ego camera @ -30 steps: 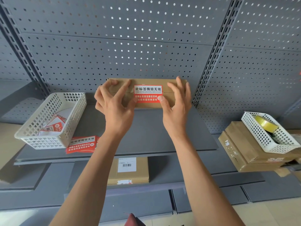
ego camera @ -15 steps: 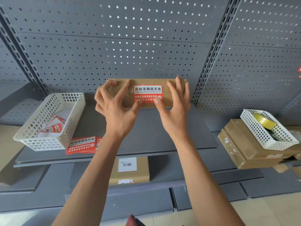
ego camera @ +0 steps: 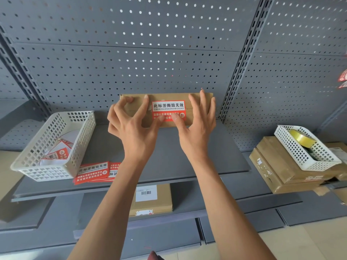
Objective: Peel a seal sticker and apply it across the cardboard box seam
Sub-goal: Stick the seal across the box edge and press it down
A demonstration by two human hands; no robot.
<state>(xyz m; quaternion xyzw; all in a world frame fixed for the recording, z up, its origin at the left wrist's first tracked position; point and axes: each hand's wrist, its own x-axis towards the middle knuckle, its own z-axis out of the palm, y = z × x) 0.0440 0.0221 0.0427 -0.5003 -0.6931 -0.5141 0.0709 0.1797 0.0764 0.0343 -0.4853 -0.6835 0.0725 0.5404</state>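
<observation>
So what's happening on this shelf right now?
A person is sealing a cardboard box that sits at the back of a grey shelf. A red and white seal sticker already lies across the box's seam. The left hand and right hand are spread over the box, both thumbs pressing on the sticker's lower red part. A stack of spare stickers lies beside a white basket to the left.
</observation>
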